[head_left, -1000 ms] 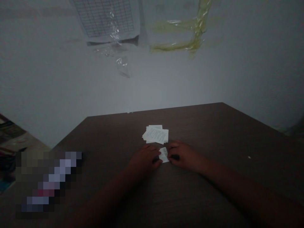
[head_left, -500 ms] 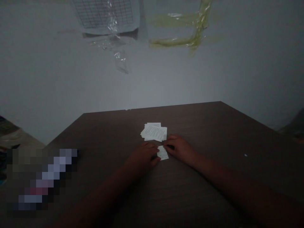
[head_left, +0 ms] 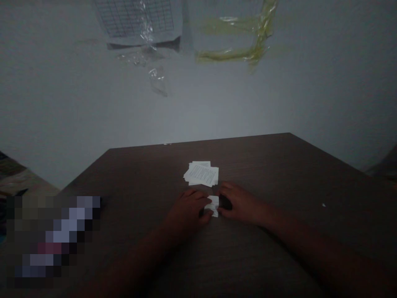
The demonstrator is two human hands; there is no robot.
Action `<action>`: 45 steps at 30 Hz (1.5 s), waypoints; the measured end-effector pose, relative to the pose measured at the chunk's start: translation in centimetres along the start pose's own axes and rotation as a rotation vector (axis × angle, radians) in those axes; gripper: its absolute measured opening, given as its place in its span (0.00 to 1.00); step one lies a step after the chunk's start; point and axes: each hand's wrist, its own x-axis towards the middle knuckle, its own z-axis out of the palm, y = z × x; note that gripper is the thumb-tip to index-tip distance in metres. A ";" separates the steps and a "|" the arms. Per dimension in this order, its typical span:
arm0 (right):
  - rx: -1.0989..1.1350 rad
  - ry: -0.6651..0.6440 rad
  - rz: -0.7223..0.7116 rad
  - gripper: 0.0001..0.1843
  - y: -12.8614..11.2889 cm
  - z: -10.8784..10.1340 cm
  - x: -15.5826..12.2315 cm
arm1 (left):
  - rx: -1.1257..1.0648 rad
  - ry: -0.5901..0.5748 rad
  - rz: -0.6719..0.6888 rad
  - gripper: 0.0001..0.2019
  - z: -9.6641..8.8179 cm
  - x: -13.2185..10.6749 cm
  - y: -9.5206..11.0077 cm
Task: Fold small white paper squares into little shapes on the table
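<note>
A small white slip of printed paper (head_left: 214, 203) lies on the table between my two hands, with a crease or fold showing across it. My left hand (head_left: 194, 207) grips its left side, thumb at the near edge and fingertips over the top. At its right edge is my right hand (head_left: 235, 203), fingers curled and the thumb tip touching the slip. Just beyond both hands rests a loose pile of similar printed papers (head_left: 201, 173), fanned unevenly.
The brown wooden table (head_left: 149, 165) reaches a grey wall (head_left: 198, 103) bearing a taped grid sheet (head_left: 136, 18) and yellow tape (head_left: 229, 54). A pixelated object (head_left: 68, 227) is at the left. A tiny white scrap (head_left: 324, 205) lies at the right.
Both hands and the slip have come slightly nearer to me. My right thumb has moved down along the slip's right edge, and the slip now looks creased. The pile has stayed put.
</note>
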 end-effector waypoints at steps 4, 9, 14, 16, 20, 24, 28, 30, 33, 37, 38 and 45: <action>0.002 0.053 0.102 0.18 -0.4 0.8 -0.2 | -0.005 -0.027 -0.028 0.17 0.2 0.1 -0.1; 0.002 0.162 0.149 0.20 0.7 1.6 1.2 | -0.007 -0.017 -0.026 0.15 0.5 0.3 -0.8; -0.055 0.206 0.203 0.19 1.9 1.2 2.2 | 0.000 -0.050 -0.044 0.17 -0.3 0.4 -0.3; -0.058 0.213 0.195 0.18 2.0 1.2 2.2 | 0.011 -0.060 -0.059 0.18 -0.4 0.5 -0.1; -0.042 0.190 0.190 0.18 1.6 1.2 1.5 | 0.008 -0.047 -0.060 0.16 -0.2 0.5 -0.1; -0.038 0.144 0.145 0.21 0.6 1.3 0.5 | 0.005 -0.038 -0.034 0.15 0.3 0.3 -0.6; -0.025 0.096 0.118 0.23 -0.5 1.5 -0.1 | 0.006 -0.039 -0.039 0.16 0.3 0.3 -0.8; -0.017 0.082 0.117 0.24 -0.9 1.6 -0.3 | 0.009 -0.047 -0.031 0.16 0.2 0.4 -0.7; -0.007 0.076 0.109 0.24 -1.3 1.7 -0.4 | 0.007 -0.050 -0.012 0.14 0.0 0.4 -0.6; 0.000 0.056 0.155 0.25 -1.7 1.6 -0.4 | 0.008 -0.038 -0.033 0.14 -0.1 0.4 -0.5; 0.000 0.055 0.169 0.25 -1.8 1.6 -0.4 | 0.008 -0.039 -0.035 0.14 -0.1 0.4 -0.4; -0.007 0.104 0.190 0.25 -1.2 1.2 0.6 | 0.010 -0.056 -0.039 0.16 -0.2 0.5 -0.3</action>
